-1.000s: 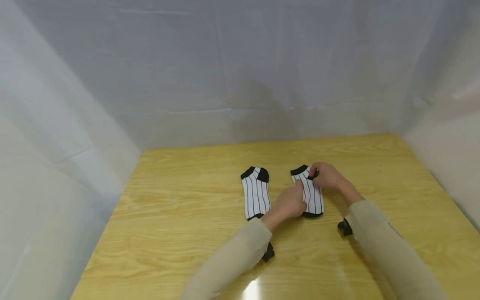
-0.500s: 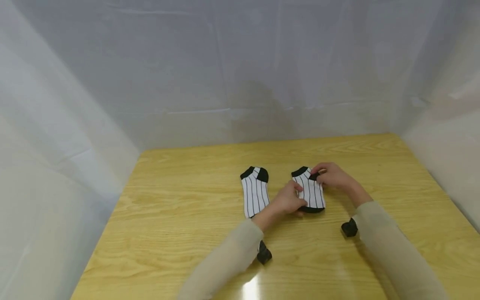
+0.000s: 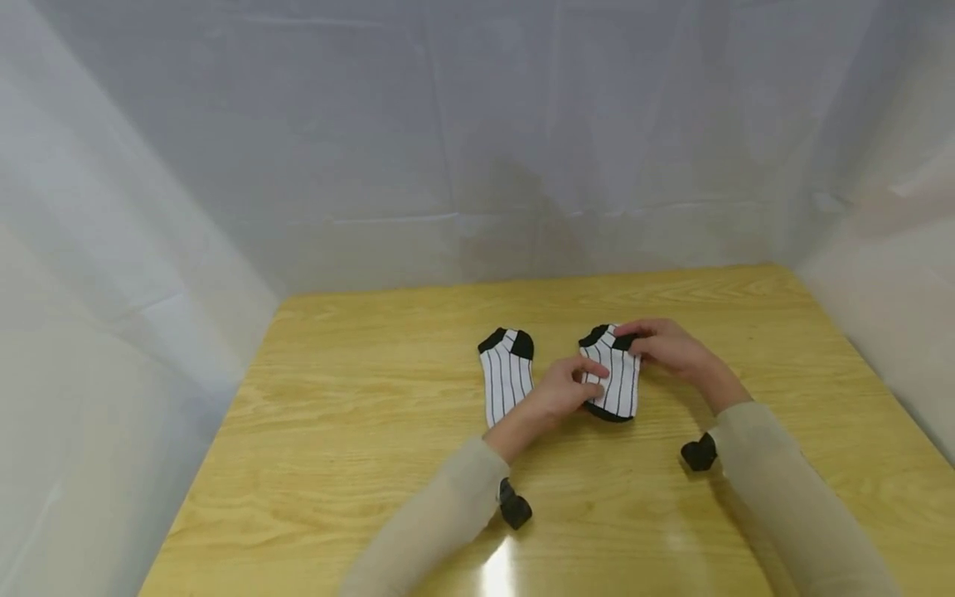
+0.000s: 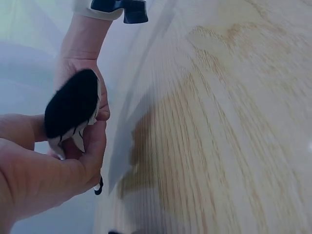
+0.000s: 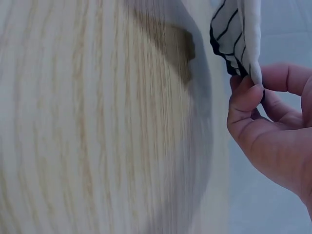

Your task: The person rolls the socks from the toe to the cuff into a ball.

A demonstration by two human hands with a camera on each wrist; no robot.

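Black-and-white striped socks (image 3: 613, 371), yellow-wood table (image 3: 358, 431)

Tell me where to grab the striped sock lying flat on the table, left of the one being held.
Pinch the flat sock at its black cuff end, the far end, coming from above. It lies straight and free on the table; the left hand and right hand both hold the other sock, so one must let go first.

Wooden table inside a white sheeted enclosure

A light-grained wooden table (image 3: 358, 431) spreads beneath the hands, its varnish catching a bright glare patch close to the sleeves. Beyond the hands hangs a pale, creased back sheet (image 3: 477, 141) — a faint shadow falls on it. Further white sheets close in left (image 3: 97, 332) and right (image 3: 888, 249) of the hands — soft, even light throughout.
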